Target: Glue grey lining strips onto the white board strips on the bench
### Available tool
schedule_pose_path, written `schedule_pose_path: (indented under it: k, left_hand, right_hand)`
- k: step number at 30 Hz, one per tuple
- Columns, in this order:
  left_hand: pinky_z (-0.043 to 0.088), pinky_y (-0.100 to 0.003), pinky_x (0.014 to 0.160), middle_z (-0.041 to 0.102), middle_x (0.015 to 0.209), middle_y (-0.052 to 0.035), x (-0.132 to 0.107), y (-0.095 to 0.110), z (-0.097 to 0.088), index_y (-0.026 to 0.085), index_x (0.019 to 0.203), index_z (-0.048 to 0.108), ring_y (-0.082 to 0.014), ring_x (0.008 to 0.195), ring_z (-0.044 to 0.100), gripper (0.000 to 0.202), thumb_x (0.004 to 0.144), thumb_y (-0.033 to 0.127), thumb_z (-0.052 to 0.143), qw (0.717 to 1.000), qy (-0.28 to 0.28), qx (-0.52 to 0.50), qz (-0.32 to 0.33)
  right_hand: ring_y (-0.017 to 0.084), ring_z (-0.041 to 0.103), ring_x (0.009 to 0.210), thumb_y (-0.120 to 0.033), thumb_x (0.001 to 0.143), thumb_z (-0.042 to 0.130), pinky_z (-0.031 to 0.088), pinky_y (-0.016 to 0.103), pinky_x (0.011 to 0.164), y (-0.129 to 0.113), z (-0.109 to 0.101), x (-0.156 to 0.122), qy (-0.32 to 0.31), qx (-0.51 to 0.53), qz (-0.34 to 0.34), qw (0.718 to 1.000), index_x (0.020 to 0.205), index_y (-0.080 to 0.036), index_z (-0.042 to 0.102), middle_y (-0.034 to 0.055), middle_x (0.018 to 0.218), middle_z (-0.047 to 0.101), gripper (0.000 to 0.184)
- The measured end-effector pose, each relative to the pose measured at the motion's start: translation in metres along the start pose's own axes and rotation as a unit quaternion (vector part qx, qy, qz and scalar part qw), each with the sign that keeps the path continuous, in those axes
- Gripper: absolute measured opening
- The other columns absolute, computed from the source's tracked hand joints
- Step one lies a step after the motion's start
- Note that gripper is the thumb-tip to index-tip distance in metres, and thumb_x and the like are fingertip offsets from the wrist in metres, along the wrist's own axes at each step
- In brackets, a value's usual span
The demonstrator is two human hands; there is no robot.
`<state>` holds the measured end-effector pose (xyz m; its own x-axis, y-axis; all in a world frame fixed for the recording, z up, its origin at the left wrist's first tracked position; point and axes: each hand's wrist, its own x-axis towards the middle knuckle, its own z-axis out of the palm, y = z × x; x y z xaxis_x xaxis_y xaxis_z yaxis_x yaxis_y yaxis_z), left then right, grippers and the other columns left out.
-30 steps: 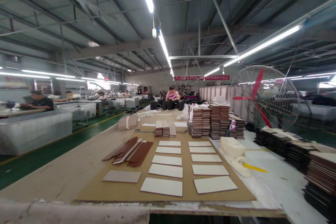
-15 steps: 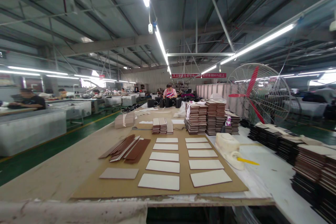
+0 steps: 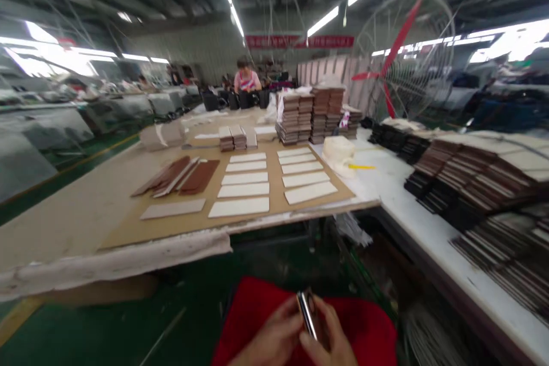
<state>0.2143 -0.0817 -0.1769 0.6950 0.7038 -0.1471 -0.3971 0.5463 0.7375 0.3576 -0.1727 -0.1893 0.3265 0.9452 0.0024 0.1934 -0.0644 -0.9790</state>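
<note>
At the bottom of the view, over a red garment (image 3: 261, 309), my left hand (image 3: 268, 340) and my right hand (image 3: 332, 337) together hold a thin phone (image 3: 307, 314) edge-on, fingers curled round it. Ahead lies a long table with a brown cardboard sheet (image 3: 171, 226) on it. White rectangular panels (image 3: 240, 206) lie on the sheet in two columns. Brown panels (image 3: 184, 174) fan out to their left, with one grey panel (image 3: 172, 209) in front.
Tall stacks of brown-and-white panels (image 3: 311, 114) stand at the back of the table. Dark stacks (image 3: 472, 177) fill a white bench (image 3: 420, 229) on the right. A large red-bladed fan (image 3: 398, 51) stands behind. A person in pink (image 3: 246, 77) works far off. The floor (image 3: 98, 326) is green.
The view has tipped downwards and moved back from the table. My two hands with the phone and the red garment have come into view at the bottom.
</note>
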Motion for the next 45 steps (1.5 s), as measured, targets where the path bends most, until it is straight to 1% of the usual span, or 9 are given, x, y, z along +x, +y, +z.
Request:
schedule_pose_path:
  k: [3,5,11,17,20,23,27,37,45]
  left_hand:
    - [0.048,-0.033,0.095,0.072,0.106,-0.0091,-0.008,-0.033,-0.007,0.016,0.104,0.072,-0.0214,0.102,0.066,0.023,0.086,0.03,0.072,0.995,0.045,-0.083,-0.019]
    - [0.048,-0.033,0.095,0.072,0.107,-0.0103,-0.011,-0.037,-0.012,0.015,0.107,0.072,-0.0228,0.103,0.065,0.027,0.086,0.03,0.073,0.992,0.053,-0.111,-0.042]
    - [0.048,-0.033,0.093,0.069,0.115,-0.013,-0.013,-0.029,-0.006,0.014,0.121,0.067,-0.0251,0.104,0.065,0.05,0.076,0.031,0.082,0.992,-0.013,-0.117,-0.041]
    - [0.049,-0.032,0.091,0.073,0.107,-0.0098,-0.013,-0.032,-0.015,0.013,0.112,0.071,-0.0216,0.095,0.068,0.037,0.077,0.021,0.079,0.989,0.017,-0.141,-0.047]
    - [0.048,-0.037,0.098,0.073,0.112,-0.0109,-0.013,-0.037,-0.025,0.012,0.116,0.069,-0.0247,0.103,0.068,0.035,0.084,0.025,0.072,0.979,0.039,-0.192,-0.048]
    - [0.046,-0.04,0.104,0.071,0.121,-0.0123,-0.012,-0.039,-0.031,0.011,0.123,0.066,-0.0266,0.11,0.067,0.039,0.09,0.032,0.064,0.962,0.063,-0.259,-0.064]
    - [0.048,-0.038,0.103,0.071,0.12,-0.0127,-0.011,-0.034,-0.033,0.011,0.126,0.064,-0.0244,0.11,0.068,0.042,0.095,0.038,0.057,0.947,0.08,-0.303,-0.066]
    - [0.051,-0.039,0.099,0.071,0.12,-0.0161,-0.012,-0.032,-0.032,0.005,0.129,0.062,-0.0263,0.108,0.069,0.049,0.095,0.038,0.053,0.946,0.075,-0.308,-0.064]
    - [0.055,-0.043,0.092,0.07,0.12,-0.0167,-0.016,-0.024,-0.026,0.004,0.132,0.059,-0.0273,0.104,0.069,0.052,0.094,0.039,0.051,0.942,0.045,-0.321,-0.085]
  right_hand:
    - [0.026,0.053,0.128,-0.037,0.082,0.063,0.044,0.044,0.111,-0.005,-0.001,-0.007,-0.053,0.042,-0.002,0.998,0.133,-0.023,0.055,0.0098,0.135,0.057,0.053]
    - [0.025,0.053,0.128,-0.031,0.082,0.065,0.043,0.042,0.112,-0.009,-0.001,-0.009,-0.057,0.041,-0.002,0.998,0.134,-0.024,0.053,0.0091,0.136,0.056,0.054]
    - [0.026,0.052,0.128,-0.031,0.085,0.067,0.042,0.045,0.113,-0.009,0.003,-0.013,-0.016,-0.014,0.008,1.0,0.138,-0.023,0.048,0.0103,0.138,0.054,0.058]
    - [0.026,0.052,0.128,-0.033,0.085,0.067,0.045,0.044,0.11,-0.013,0.005,-0.011,-0.04,-0.057,-0.034,0.997,0.143,-0.021,0.045,0.0124,0.139,0.054,0.062]
    - [0.024,0.05,0.13,-0.035,0.096,0.056,0.044,0.042,0.11,-0.016,0.0,-0.011,-0.067,-0.076,-0.068,0.993,0.142,-0.022,0.047,0.0119,0.14,0.053,0.049]
    - [0.022,0.053,0.123,-0.035,0.1,0.05,0.046,0.038,0.106,-0.014,-0.009,-0.009,-0.03,-0.097,-0.078,0.992,0.128,-0.023,0.059,0.0096,0.133,0.056,0.031]
    - [0.021,0.057,0.115,-0.034,0.101,0.05,0.048,0.038,0.101,-0.009,-0.021,-0.005,0.019,-0.116,-0.074,0.99,0.118,-0.022,0.065,0.0089,0.123,0.062,0.026]
    - [0.02,0.06,0.109,-0.03,0.101,0.052,0.05,0.034,0.096,-0.007,-0.011,-0.009,-0.015,-0.11,-0.093,0.989,0.12,-0.023,0.065,0.0082,0.117,0.064,0.024]
    - [0.017,0.062,0.101,-0.026,0.101,0.052,0.05,0.029,0.089,-0.008,-0.019,-0.006,0.022,-0.11,-0.105,0.988,0.117,-0.022,0.067,0.0063,0.109,0.066,0.022]
